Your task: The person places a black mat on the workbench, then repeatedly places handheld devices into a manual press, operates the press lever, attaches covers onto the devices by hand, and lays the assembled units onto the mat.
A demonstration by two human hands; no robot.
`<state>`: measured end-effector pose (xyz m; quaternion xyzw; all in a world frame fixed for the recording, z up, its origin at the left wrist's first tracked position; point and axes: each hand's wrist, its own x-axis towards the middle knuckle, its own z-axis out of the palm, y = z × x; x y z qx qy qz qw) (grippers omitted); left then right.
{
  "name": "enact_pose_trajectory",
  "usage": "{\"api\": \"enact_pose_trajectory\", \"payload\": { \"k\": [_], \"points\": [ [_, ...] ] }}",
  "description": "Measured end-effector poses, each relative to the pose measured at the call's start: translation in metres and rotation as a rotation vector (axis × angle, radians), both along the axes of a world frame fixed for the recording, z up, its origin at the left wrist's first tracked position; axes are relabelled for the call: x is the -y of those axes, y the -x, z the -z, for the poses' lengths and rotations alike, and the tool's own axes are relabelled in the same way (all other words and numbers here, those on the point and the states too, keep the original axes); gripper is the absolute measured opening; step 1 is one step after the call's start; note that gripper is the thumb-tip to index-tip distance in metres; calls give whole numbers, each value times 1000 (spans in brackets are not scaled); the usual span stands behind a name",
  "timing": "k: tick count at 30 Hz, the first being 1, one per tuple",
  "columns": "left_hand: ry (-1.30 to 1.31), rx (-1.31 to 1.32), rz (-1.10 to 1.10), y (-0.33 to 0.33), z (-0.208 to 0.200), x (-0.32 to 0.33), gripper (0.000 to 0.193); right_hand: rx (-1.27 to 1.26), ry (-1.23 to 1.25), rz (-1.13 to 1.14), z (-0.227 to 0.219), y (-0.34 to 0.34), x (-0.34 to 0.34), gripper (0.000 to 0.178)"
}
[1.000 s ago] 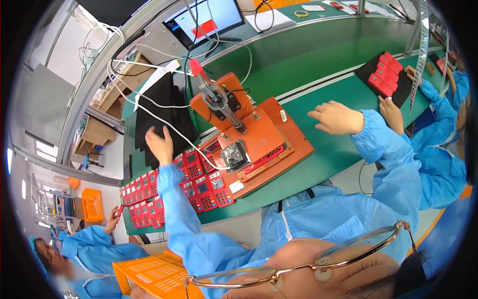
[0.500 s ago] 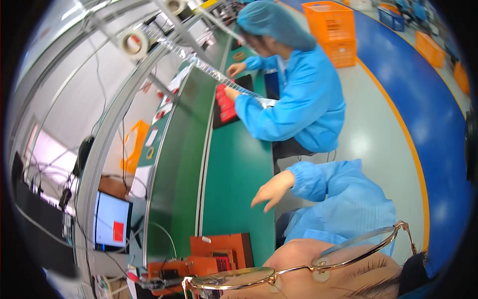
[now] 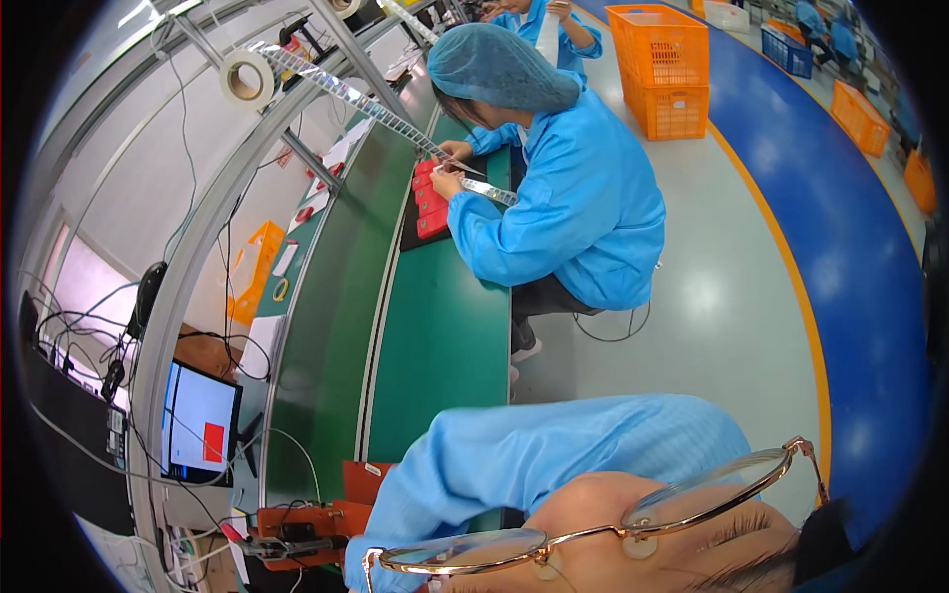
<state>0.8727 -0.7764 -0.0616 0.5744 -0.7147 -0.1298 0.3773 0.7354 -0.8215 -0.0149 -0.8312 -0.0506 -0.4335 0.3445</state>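
Note:
My right arm in a blue sleeve reaches across the near end of the green bench toward the left. Its hand is hidden at the lower edge, so its fingers and anything in them do not show. Nearest to the sleeve's end is an orange-brown fixture with a metal clamp and dark parts. Part of another orange-brown block shows behind, partly covered by the sleeve. My left hand is out of view.
A co-worker in blue handles a shiny label strip above red blocks. The strip runs from a roll. A monitor, cables and metal frame posts stand left. Stacked orange crates stand on the floor.
My right hand, open above the bench before, has swung down and left out of sight, its sleeve now covering part of the fixture. The co-worker's hands have come together at the strip.

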Motion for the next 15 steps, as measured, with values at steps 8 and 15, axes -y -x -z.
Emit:
{"api": "enact_pose_trajectory", "payload": {
  "k": [8,15],
  "points": [
    [23,-81,-57,16,31,-37,75,13,-40,-86,6,-44,-28,55],
    [53,-92,-120,-15,54,-28,74,36,-90,-82,3,-51,-49,57]
  ]
}}
